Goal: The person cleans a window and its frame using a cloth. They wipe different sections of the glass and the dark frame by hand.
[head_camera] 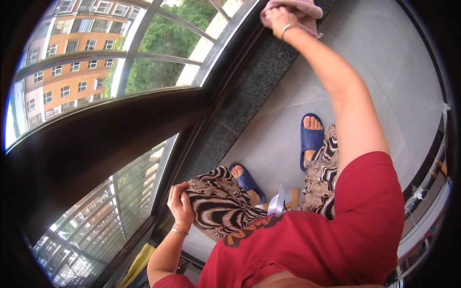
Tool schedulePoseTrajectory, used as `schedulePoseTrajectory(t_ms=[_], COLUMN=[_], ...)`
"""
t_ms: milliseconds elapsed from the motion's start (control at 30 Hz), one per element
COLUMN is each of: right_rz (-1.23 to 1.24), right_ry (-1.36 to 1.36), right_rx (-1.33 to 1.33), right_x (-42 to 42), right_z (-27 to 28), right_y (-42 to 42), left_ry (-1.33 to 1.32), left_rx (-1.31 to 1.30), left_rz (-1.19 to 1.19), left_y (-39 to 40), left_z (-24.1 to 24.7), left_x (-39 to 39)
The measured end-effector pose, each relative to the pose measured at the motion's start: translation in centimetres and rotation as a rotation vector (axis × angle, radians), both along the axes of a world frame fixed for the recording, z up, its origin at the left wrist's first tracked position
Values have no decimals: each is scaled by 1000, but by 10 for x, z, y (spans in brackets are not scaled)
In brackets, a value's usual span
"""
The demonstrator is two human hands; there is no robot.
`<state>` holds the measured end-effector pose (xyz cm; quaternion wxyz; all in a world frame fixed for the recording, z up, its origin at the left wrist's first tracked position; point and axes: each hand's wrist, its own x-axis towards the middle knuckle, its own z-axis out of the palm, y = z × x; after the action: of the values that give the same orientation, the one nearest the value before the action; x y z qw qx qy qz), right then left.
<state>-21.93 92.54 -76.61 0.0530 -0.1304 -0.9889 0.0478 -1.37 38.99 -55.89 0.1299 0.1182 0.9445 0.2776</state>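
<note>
At the top, my right hand (279,22) presses a folded pink cloth (301,13) against the dark window sill, beside the lower frame. A thin bracelet circles that wrist. My left hand (180,205) rests on my bent knee, touching the patterned trousers (216,201); its fingers are curled, and whether they grip the fabric is not clear. Between the dark window frame (205,104) and the grey floor runs a black speckled stone sill (248,82). Beyond the glass stand metal bars (124,64).
Blue slippers (312,138) are on my feet on the grey tiled floor (273,118). Part of a wooden stool (295,197) and a white tag (276,201) show between my legs. White cables (417,194) lie at the right edge. A yellow cloth (138,264) hangs at lower left.
</note>
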Motion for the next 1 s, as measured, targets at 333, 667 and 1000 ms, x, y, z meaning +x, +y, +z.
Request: schedulePoseTrajectory(t_ms=[333, 667, 1000], right_rz=[722, 177, -206], right_ry=[320, 95, 320], right_rx=[-159, 142, -2058], right_x=[84, 25, 56], right_z=[13, 7, 95], right_y=[-263, -20, 29], left_ry=[-22, -10, 52], left_rx=[9, 29, 80], left_rz=[-12, -5, -84], left_y=[8, 5, 1], left_z=[5, 1, -3], left_x=[-6, -4, -9])
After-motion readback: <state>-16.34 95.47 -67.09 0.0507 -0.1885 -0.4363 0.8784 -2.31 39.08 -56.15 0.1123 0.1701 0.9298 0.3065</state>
